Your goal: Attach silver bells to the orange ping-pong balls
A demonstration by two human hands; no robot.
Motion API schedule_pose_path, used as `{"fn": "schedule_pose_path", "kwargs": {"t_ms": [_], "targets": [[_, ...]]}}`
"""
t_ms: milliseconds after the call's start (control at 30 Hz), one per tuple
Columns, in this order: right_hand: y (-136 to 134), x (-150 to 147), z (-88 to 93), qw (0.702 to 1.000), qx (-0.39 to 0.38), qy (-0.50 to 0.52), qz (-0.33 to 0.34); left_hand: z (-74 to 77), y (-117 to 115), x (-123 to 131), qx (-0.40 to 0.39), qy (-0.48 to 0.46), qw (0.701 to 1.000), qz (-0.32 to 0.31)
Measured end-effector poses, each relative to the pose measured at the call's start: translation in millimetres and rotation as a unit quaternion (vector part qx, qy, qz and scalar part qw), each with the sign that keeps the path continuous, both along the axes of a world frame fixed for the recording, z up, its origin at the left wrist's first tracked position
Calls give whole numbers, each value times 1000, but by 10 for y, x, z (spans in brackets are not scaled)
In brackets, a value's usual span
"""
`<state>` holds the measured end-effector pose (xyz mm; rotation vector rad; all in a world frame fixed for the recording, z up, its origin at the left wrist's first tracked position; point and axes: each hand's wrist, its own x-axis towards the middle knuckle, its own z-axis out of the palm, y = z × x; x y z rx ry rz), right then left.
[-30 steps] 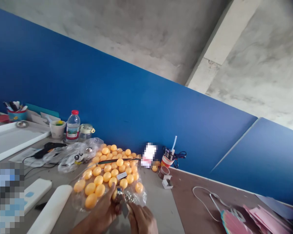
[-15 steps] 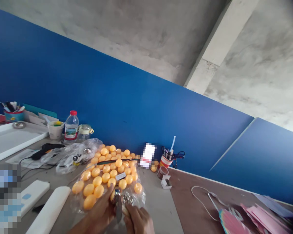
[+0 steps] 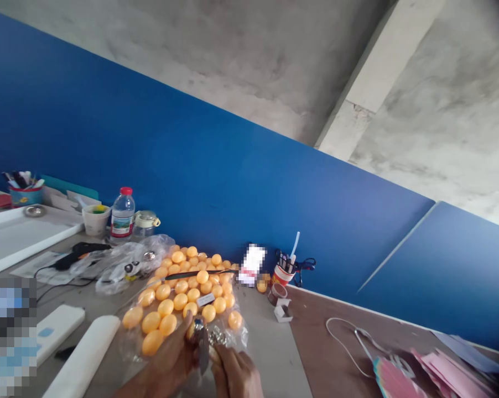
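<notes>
My left hand (image 3: 177, 354) is closed around a small orange ball (image 3: 191, 330) with shiny silver pieces (image 3: 198, 325) on its side. Close beside it, my right hand (image 3: 238, 371) is closed on a flat grey blade-like tool (image 3: 203, 354), whose handle is mostly hidden by the fingers. The blade reaches the ball held in the left hand; whether it touches is unclear. Just beyond the right fingers sits a cluster of small silver bits (image 3: 217, 336). Behind both hands lies a clear plastic bag full of orange balls (image 3: 180, 301), with a dark stick (image 3: 187, 274) across it.
At the left are a white tray (image 3: 46, 243), a plastic bottle (image 3: 122, 215), a glass jar (image 3: 145, 221), a glue gun (image 3: 77, 254) and a long white object (image 3: 83, 354). Right of the bag stand a lit phone (image 3: 251, 265) and a pen cup (image 3: 281, 275). Pink sheets (image 3: 452, 370) lie far right.
The hands stay together near the same spot. The silver-studded ball and the blade have shifted and turned slightly.
</notes>
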<state>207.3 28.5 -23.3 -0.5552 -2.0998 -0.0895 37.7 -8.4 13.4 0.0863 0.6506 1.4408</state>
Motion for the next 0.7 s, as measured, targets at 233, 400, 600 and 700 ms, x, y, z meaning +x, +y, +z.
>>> {"fn": "schedule_pose_path", "kwargs": {"t_ms": [233,400,600,700], "targets": [[4,0,-43,1000,7,-14,8,33,-5,-10,-32,-11,999,16],[15,21,-52,1000,15,6,9,-81,20,-22,-23,17,999,35],[7,25,-5,1000,10,21,8,-213,63,19,8,22,1000,-11],[0,20,3,999,25,37,7,-185,75,8,-21,16,999,23]]}}
